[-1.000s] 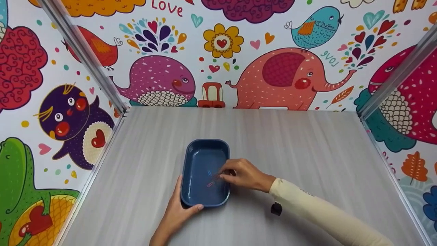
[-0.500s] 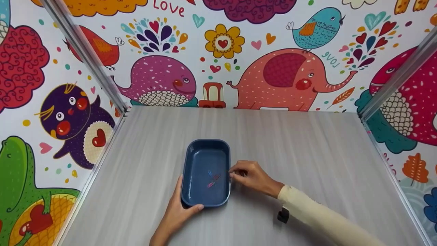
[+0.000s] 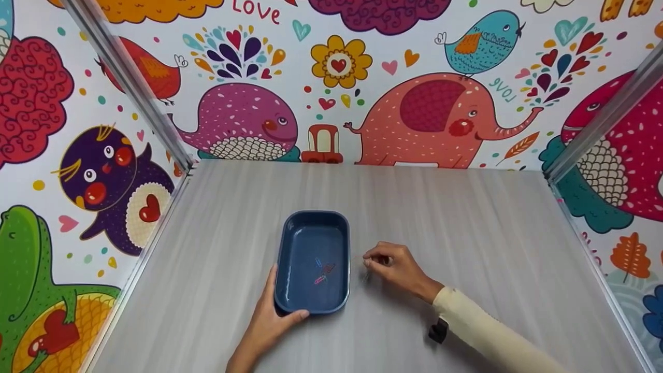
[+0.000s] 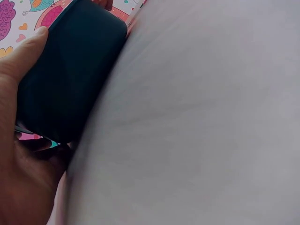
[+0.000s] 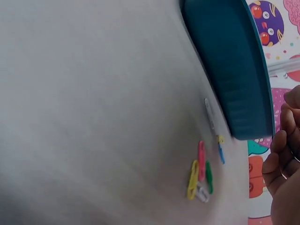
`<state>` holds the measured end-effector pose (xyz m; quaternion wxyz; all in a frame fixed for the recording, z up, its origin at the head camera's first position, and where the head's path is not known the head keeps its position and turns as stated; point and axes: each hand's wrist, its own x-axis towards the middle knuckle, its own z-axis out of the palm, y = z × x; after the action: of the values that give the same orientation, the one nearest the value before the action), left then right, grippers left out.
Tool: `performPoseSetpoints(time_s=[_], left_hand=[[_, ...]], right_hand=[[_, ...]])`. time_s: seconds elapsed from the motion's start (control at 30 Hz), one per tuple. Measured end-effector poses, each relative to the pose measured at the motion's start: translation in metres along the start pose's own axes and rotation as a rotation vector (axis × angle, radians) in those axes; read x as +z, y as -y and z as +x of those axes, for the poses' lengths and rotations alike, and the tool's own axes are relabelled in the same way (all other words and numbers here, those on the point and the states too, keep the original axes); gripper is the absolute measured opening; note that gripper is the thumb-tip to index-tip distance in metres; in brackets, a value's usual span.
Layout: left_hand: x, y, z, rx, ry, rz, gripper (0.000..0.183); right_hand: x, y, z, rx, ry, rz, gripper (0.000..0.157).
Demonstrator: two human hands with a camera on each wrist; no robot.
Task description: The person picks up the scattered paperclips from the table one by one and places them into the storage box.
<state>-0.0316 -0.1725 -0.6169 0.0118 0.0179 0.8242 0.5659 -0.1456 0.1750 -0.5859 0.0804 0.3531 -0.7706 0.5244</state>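
Observation:
A deep blue rectangular tray (image 3: 295, 305) sits on the table. My left hand (image 3: 267, 318) grips its near left corner, fingers along the side and thumb at the near rim; the left wrist view shows the tray's dark wall beside my thumb (image 4: 33, 51). Several small paper clips (image 3: 319, 280) lie inside the tray. Just right of the tray hovers my right hand (image 3: 396, 264), thumb and forefinger drawn together; I cannot tell whether a clip is between them. In the right wrist view, several coloured paper clips (image 5: 201, 161) lie on the table near the tray, below my curled fingers (image 5: 280, 140).
The light wood-grain table (image 3: 456, 217) is bounded by metal corner posts (image 3: 129, 83) and walls printed with cartoon animals, such as an elephant (image 3: 414, 124) behind. A small black device (image 3: 437, 331) hangs at my right wrist, below a cream sleeve (image 3: 487, 321).
My right hand has drawn back from over the clips inside the tray, across its right rim, to a spot right of it. The left hand and the tray stay in place.

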Motion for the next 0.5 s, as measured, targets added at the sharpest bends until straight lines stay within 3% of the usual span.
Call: performPoseSetpoints(time_s=[0.5], left_hand=[[0.0,-0.001,0.002,-0.012,-0.001,0.013,0.131]], right_hand=[[-0.009,-0.01,-0.025,0.137,-0.027,0.053,0.009]])
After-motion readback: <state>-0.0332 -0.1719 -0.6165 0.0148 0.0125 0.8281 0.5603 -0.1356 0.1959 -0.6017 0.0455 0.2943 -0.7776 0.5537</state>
